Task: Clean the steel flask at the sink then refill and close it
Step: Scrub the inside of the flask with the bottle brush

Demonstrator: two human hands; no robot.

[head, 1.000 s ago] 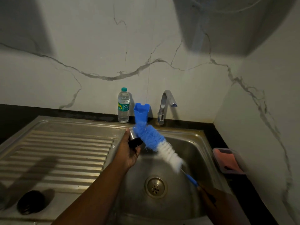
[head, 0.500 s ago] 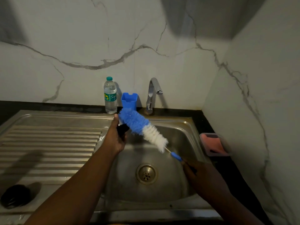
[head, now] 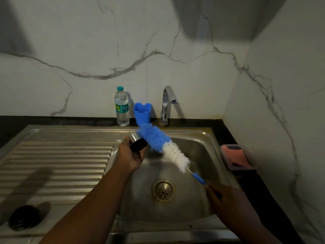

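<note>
My left hand (head: 131, 155) grips the steel flask (head: 136, 141) at the left rim of the sink basin (head: 198, 148); its dark mouth faces right and most of its body is hidden by my fingers. My right hand (head: 223, 198) holds the blue handle of a long bottle brush (head: 165, 147), whose blue and white bristle head lies slanted just outside the flask's mouth, tip up by the flask. A black round lid (head: 23, 217) lies on the drainboard at the lower left.
The chrome tap (head: 167, 103) stands behind the basin, no water running. A clear water bottle (head: 121, 107) and a blue plastic holder (head: 142, 112) stand on the back ledge. A pink soap tray (head: 236, 156) sits on the dark counter at right. The ribbed drainboard (head: 58, 166) spreads left.
The brush has shifted a little against the flask, with more of the steel rim now showing. My view moved slightly; both hands keep their grips.
</note>
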